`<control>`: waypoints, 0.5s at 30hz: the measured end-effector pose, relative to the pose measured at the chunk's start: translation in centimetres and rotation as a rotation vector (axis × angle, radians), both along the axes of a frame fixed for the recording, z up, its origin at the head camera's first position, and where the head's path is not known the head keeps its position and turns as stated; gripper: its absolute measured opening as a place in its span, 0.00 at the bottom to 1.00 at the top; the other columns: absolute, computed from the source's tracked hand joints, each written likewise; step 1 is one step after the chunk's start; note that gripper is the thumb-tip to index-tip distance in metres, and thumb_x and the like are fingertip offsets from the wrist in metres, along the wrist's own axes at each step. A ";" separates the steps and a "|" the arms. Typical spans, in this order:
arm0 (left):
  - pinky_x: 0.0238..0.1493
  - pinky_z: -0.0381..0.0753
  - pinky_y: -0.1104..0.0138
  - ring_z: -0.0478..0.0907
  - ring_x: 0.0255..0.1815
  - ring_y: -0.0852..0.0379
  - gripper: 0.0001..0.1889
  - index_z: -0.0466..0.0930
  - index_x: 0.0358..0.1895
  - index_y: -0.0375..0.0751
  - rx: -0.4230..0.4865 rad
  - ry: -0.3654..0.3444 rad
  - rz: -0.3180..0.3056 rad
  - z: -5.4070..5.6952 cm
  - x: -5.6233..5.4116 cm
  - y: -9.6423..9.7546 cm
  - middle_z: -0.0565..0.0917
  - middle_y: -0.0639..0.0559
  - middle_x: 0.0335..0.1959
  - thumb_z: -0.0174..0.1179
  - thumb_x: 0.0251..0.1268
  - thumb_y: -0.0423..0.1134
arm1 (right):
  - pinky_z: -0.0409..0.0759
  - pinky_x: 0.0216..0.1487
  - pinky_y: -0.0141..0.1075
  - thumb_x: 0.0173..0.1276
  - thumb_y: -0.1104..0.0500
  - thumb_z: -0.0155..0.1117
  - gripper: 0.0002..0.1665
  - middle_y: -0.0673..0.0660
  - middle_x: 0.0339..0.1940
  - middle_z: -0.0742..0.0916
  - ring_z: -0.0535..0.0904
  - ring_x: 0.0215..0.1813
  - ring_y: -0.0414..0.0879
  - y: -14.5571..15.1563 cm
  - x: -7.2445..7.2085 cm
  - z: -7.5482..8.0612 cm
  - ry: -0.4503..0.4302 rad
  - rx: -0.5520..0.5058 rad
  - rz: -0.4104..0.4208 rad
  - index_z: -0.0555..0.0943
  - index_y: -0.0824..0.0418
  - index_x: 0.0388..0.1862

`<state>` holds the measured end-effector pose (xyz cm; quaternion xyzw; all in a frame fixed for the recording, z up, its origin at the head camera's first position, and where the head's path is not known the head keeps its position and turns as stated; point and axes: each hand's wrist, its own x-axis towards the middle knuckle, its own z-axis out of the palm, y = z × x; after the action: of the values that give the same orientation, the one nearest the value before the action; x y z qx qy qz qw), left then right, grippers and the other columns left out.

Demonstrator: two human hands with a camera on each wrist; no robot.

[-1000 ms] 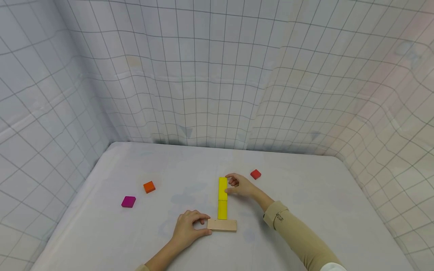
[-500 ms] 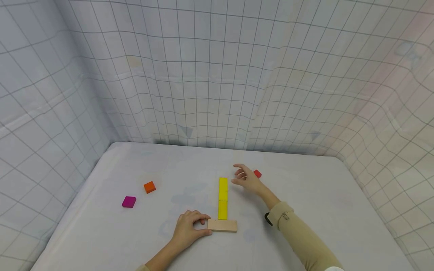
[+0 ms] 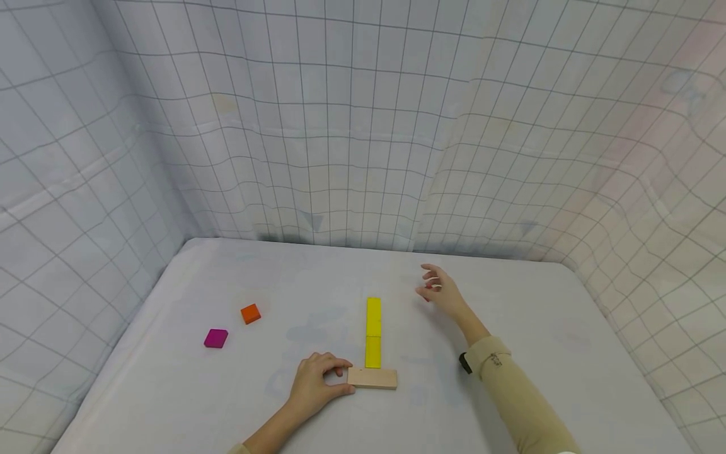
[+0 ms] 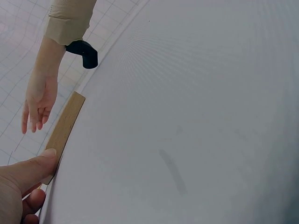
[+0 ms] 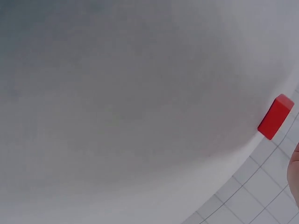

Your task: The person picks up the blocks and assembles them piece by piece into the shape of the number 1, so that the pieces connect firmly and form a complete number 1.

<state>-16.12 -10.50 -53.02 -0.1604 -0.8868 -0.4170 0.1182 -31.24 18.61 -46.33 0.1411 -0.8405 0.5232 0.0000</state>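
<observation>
My left hand [image 3: 316,384] pinches the left end of a plain wooden block [image 3: 372,378] between thumb and fingers. The left wrist view shows the thumb on the face of this block [image 4: 67,122]. Two yellow blocks [image 3: 374,317] [image 3: 373,352] lie end to end in a line behind the wooden one, at right angles to it. My right hand [image 3: 443,293] hovers over a red block [image 5: 276,116], its fingers loosely bent. In the head view this hand hides most of the red block. The right wrist view shows a gap between the red block and the visible part of the hand.
An orange block [image 3: 250,313] and a purple block [image 3: 215,338] lie on the left part of the white-covered table [image 3: 533,340]. Sheets with a grid pattern [image 3: 363,126] hang behind the table and along both sides.
My right hand has left the upper yellow block and moved right and slightly back, over the red block. The left hand stays on the wooden block.
</observation>
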 end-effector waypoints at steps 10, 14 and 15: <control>0.36 0.60 0.66 0.61 0.27 0.69 0.17 0.84 0.32 0.53 -0.006 -0.042 0.002 0.2 0.0 -0.1 0.72 0.70 0.22 0.73 0.33 0.51 | 0.72 0.48 0.45 0.58 0.60 0.66 0.31 0.65 0.44 0.76 0.73 0.44 0.56 2.9 -1.6 -2.9 0.078 0.052 0.040 0.69 0.66 0.59; 0.35 0.60 0.66 0.61 0.26 0.70 0.17 0.84 0.32 0.53 0.014 0.012 -0.006 0.0 0.0 0.0 0.72 0.70 0.21 0.73 0.33 0.51 | 0.70 0.52 0.49 0.59 0.66 0.64 0.30 0.69 0.46 0.75 0.71 0.47 0.60 2.8 -1.1 -2.1 0.006 0.134 -0.012 0.67 0.71 0.60; 0.34 0.60 0.66 0.61 0.26 0.70 0.17 0.84 0.32 0.52 0.017 0.035 -0.012 0.0 0.0 0.0 0.72 0.70 0.22 0.73 0.34 0.52 | 0.70 0.52 0.49 0.59 0.67 0.64 0.30 0.69 0.47 0.75 0.71 0.47 0.60 2.8 -1.1 -2.1 -0.003 0.155 -0.017 0.67 0.71 0.60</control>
<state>-16.10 -10.54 -53.05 -0.1721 -0.8800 -0.4223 0.1327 -32.36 21.43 -48.39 0.1329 -0.8796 0.4568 -0.0078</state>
